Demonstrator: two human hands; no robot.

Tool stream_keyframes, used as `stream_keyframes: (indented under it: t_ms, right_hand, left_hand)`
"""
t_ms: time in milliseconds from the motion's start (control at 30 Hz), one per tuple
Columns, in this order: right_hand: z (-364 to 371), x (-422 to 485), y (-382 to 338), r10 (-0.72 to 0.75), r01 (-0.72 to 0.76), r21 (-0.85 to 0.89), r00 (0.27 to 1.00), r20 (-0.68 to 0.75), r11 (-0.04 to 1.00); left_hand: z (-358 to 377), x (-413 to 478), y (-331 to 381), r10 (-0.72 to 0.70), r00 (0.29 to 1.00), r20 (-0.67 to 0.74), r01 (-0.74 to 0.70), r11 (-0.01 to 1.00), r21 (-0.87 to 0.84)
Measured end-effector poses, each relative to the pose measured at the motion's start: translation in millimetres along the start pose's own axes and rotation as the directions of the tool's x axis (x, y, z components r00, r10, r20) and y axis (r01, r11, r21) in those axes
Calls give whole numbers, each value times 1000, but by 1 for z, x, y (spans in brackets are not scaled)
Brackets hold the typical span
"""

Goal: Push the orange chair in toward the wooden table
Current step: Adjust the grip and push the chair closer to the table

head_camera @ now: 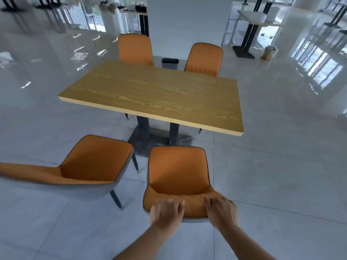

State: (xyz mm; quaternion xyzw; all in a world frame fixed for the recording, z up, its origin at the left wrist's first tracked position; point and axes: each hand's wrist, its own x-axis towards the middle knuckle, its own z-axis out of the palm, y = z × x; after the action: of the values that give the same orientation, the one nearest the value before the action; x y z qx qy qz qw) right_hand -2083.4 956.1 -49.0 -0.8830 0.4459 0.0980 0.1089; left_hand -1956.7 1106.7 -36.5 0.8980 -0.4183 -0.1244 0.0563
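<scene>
An orange chair (178, 171) with a grey shell stands directly in front of me, its seat facing the wooden table (155, 92) and its front edge a short way from the table's near edge. My left hand (166, 212) grips the top of the backrest on the left, fingers curled over it. My right hand (221, 210) grips the same backrest top on the right. The table has a light wood-grain top on dark legs with a flat base.
A second orange chair (90, 166) stands to the left, turned at an angle away from the table. Two more orange chairs (136, 48) (204, 59) stand at the far side. A dark bin (170, 62) sits between them. Glossy tiled floor surrounds everything.
</scene>
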Motion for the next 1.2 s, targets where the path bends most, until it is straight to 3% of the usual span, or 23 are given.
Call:
stream_keyframes:
  t_ms: [467,733,1033,1200]
  right_hand:
    - [27,-44,-89,117,-113,61,991,-67,992]
    - [44,-43,-84,115,-113,29,992,-55,993]
    - [29,-41,-96,113,-115,-30,991,-67,993]
    - [31,-47,-94,135,-133,21,985,-107,991]
  left_hand:
    - [-11,-9,-93,91,995,-27,-92,995,-44]
    - [-6,-16,-96,111,993,-44,-112,993,-26]
    - [-12,-15,-100,120,993,-21,-122,977,-178]
    - [-9,-15,-100,158,987,-10,-158,984,-88]
